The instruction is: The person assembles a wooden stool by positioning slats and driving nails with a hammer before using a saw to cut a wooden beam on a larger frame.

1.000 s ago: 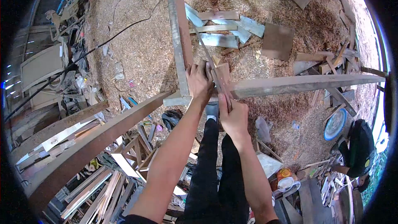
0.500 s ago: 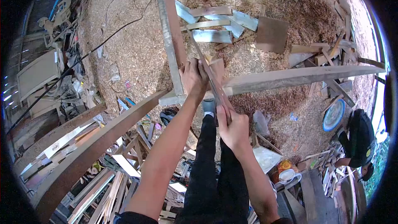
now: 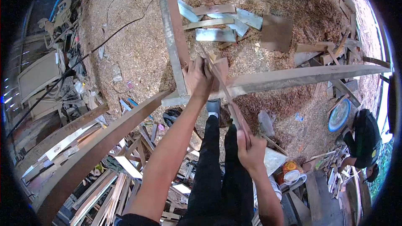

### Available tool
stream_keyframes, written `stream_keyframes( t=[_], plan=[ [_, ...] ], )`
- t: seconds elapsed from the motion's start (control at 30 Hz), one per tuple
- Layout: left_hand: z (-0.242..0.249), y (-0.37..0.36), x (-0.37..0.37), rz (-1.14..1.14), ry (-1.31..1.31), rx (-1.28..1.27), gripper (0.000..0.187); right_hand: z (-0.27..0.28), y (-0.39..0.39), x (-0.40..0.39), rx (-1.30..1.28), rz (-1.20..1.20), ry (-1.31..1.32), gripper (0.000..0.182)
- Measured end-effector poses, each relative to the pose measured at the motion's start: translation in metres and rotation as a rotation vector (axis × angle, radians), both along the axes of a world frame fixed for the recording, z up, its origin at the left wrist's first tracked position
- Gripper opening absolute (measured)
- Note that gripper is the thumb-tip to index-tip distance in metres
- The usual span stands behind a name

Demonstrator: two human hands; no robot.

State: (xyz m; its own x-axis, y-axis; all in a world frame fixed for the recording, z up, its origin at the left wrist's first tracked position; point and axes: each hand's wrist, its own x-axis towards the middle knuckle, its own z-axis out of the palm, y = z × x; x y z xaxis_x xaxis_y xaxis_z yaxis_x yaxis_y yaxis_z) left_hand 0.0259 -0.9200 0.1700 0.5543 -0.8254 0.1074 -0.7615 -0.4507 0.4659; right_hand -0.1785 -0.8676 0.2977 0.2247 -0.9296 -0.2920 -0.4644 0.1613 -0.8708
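Observation:
A long, narrow handsaw (image 3: 228, 90) runs diagonally past my left hand, seen nearly edge-on. My right hand (image 3: 252, 152) is wrapped round its handle end, low and to the right above my leg. My left hand (image 3: 198, 76), fingers curled, presses on a short reddish-brown wood piece (image 3: 221, 68) lying over the wooden beam (image 3: 276, 81). The blade passes beside that hand's fingers, against the wood piece as far as I can see. Where blade and wood meet is partly hidden.
Another beam (image 3: 169, 29) runs away from me, and a third (image 3: 104, 136) slopes down left. Wood shavings cover the ground, with offcuts (image 3: 215, 34) and a square board (image 3: 277, 32) on it. Scrap wood lies below left. A person in dark clothing (image 3: 364, 138) is at far right.
My right hand has drawn the handsaw back towards me, down and to the right. My left hand stays at the wood piece.

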Motion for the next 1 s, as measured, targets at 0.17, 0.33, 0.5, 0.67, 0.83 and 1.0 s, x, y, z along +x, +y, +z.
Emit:
stream_keyframes(
  t=[0.17,0.33,0.5,0.67,0.83,1.0],
  plan=[
    [-0.003,-0.003,0.003,-0.004,-0.036,0.003,0.011,-0.05,-0.034,0.041,-0.093,0.181,0.153,0.024],
    [0.002,-0.003,0.002,0.011,-0.015,0.02,0.009,0.001,-0.003,-0.005,0.003,0.125,0.088,0.021],
    [0.004,-0.003,-0.002,0.016,-0.001,0.004,0.007,-0.03,-0.039,0.039,0.044,0.211,0.222,0.023],
    [0.008,-0.002,-0.004,0.036,-0.01,0.044,0.009,0.001,-0.001,-0.005,-0.028,0.124,0.087,0.029],
    [0.002,0.0,-0.002,0.013,-0.007,-0.019,0.007,-0.04,-0.03,0.041,-0.082,0.179,0.178,0.025],
    [-0.002,-0.001,-0.001,0.03,0.001,0.014,0.007,-0.009,-0.011,0.004,-0.128,0.161,0.105,0.025]
  ],
)
